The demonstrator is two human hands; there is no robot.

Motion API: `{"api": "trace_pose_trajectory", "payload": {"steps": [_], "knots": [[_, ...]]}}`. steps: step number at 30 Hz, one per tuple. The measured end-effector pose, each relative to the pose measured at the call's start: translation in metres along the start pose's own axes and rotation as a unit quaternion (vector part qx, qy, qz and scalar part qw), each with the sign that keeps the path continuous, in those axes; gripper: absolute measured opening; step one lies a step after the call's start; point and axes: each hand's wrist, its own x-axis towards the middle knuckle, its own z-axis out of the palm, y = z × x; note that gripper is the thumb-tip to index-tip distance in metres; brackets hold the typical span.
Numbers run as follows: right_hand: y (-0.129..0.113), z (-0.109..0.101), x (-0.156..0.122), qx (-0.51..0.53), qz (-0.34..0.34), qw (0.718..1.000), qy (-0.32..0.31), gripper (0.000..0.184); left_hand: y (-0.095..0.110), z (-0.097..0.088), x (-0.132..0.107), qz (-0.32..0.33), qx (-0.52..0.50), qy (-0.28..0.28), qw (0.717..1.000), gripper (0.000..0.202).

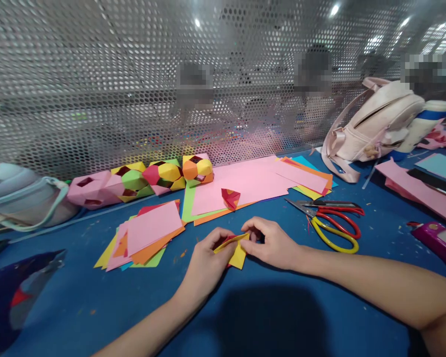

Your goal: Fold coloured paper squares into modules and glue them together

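Between my hands is a yellow folded paper piece (238,257) with some red showing at its edge. My left hand (212,258) pinches its left side, fingers closed. On its right corner, my right hand (269,242) grips with thumb and fingertips. Just beyond my hands lies a small red and yellow folded paper piece (231,198), resting on a stack of large coloured sheets (241,181). To the left is a fanned pile of smaller coloured paper (154,225). Scissors with red and yellow handles (334,235) lie right of my hands, beside a cutter (334,204).
A row of folded paper balls (163,176) stands along the perforated metal screen (96,99). A pale backpack (382,119) and a white and blue bottle (425,129) are at the back right. A grey-blue bag (26,196) sits left, a purple tool (434,240) right.
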Motion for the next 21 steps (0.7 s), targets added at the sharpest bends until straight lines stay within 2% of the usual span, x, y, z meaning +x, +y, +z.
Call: {"api": "trace_pose_trajectory", "payload": {"steps": [2,5,13,21], "knots": [[-0.001,0.001,0.000,-0.017,0.001,1.000,-0.010,0.017,-0.001,0.000,0.000,0.027,0.023,-0.008,0.999,0.008],[0.000,0.003,-0.001,-0.044,-0.009,0.999,-0.013,0.006,-0.001,0.001,-0.001,0.058,0.043,-0.021,0.997,0.010],[0.008,0.005,-0.003,-0.058,-0.041,0.997,0.016,0.006,-0.001,0.004,-0.001,0.036,0.036,-0.014,0.999,0.014],[0.009,0.010,-0.005,-0.074,-0.060,0.995,0.016,0.006,-0.008,0.000,-0.001,0.049,0.054,-0.030,0.997,0.016]]}}
